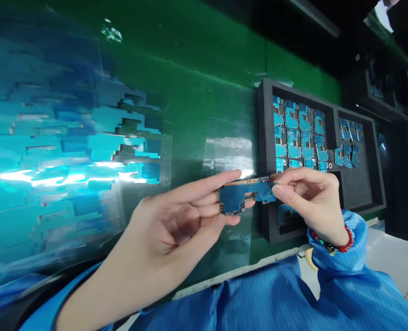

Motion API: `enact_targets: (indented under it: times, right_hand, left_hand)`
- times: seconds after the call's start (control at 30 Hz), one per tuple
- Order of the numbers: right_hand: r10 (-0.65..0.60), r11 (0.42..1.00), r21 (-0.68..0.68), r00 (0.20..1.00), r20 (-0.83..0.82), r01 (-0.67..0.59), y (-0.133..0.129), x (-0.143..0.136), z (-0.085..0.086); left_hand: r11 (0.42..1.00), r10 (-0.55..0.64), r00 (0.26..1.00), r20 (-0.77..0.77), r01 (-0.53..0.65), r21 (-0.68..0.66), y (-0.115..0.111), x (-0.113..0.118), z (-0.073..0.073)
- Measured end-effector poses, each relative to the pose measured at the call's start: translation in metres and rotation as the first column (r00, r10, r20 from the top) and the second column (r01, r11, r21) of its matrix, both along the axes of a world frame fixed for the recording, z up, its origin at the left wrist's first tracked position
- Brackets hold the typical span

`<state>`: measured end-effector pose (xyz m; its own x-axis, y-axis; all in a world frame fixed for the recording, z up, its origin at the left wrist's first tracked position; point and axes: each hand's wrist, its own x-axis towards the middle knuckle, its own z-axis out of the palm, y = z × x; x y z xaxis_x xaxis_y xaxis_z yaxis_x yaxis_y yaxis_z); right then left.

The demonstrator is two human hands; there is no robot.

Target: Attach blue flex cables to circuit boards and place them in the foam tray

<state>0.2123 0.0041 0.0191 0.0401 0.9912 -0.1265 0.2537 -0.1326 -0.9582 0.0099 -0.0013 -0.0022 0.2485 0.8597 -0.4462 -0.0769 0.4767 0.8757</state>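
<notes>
Between my two hands is a small circuit board [233,197] with blue film on its face, held over the green table near a black tray. My left hand [186,216] supports the board's left part, fingers behind it and thumb at its lower edge. At the board's right end, my right hand [307,197] pinches a corner between thumb and forefinger. Behind my right hand, the black tray [266,124] holds rows of similar blue-faced boards [293,124]; the hand hides some of its lower part.
To the left, many blue film-covered pieces [69,133] lie spread out, under glare. A clear plastic sheet [227,147] rests on the green table [190,69]. The tray's right compartment has several boards [348,156]. Another dark tray [369,96] stands at the far right.
</notes>
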Motion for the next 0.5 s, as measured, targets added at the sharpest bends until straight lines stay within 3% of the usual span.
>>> enact_targets:
  times: [0.5]
  right_hand:
    - [-0.021, 1.000, -0.013, 0.999, 0.029, 0.021, -0.0007, 0.0002, -0.0003]
  left_hand:
    - [1.000, -0.011, 1.000, -0.011, 0.011, 0.015, 0.0008, 0.0000, -0.0005]
